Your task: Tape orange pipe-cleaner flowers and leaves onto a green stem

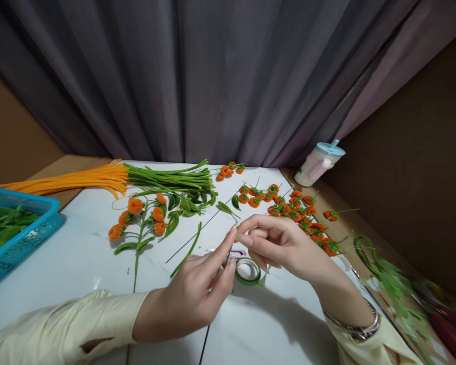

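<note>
Over the middle of the white table (163,324), my left hand (203,284) pinches a thin dark stem (228,256) between thumb and fingers. My right hand (275,243) meets it at the stem's upper end, thumb and index finger pressed together; what they hold there is too small to make out. Just below the hands lies a roll of green tape (248,271), with a pink-handled tool (238,252) partly hidden behind my fingers. Left of my hands, a long green strip (188,253) lies near an assembled stem with orange flowers (135,205) and green leaves.
A blue basket (49,208) of green leaves stands at the left. Orange (79,178) and green pipe cleaners (167,177) lie at the back. Several small orange pieces (289,208) spread to the right. A lidded cup (317,165) stands back right, green scraps (395,289) front right.
</note>
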Action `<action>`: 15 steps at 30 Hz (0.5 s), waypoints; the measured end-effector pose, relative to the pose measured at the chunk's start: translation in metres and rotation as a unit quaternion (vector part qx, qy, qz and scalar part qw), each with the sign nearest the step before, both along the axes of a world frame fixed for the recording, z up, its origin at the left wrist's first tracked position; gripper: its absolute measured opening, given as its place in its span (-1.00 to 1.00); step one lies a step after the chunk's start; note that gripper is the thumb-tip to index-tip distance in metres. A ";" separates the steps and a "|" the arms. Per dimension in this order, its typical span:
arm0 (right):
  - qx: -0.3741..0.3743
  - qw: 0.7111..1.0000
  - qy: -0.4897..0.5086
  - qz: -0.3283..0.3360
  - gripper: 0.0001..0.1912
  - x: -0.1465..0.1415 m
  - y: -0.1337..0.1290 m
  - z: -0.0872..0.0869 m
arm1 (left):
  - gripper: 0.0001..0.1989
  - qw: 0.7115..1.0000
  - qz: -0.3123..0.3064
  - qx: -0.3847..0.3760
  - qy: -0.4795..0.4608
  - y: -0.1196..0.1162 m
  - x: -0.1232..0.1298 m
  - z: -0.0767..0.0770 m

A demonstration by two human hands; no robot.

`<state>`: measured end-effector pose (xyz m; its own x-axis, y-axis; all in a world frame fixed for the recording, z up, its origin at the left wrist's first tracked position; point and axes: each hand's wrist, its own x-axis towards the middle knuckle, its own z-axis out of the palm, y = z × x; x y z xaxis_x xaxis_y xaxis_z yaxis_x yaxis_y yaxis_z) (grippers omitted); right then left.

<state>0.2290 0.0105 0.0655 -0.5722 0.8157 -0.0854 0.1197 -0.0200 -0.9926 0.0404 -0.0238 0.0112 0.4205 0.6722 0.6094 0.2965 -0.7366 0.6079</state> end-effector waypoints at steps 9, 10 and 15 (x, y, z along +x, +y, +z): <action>-0.002 0.999 0.046 0.009 -0.80 -0.002 0.004 -0.006 | -0.48 0.999 0.010 0.022 0.035 0.000 -0.001 0.001; 0.000 0.999 0.044 0.007 -0.81 -0.002 0.004 -0.006 | -0.48 0.998 0.015 0.039 0.049 0.000 -0.002 0.003; 0.009 0.999 0.035 -0.001 -0.81 -0.001 0.002 -0.006 | -0.52 0.986 0.037 0.117 0.116 0.000 -0.004 0.010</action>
<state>0.2277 0.0126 0.0592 -0.5749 0.8177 -0.0301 0.0501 -0.0015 -0.9987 0.0369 -0.0234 0.0212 0.5219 0.5583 0.6449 0.4653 -0.8200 0.3332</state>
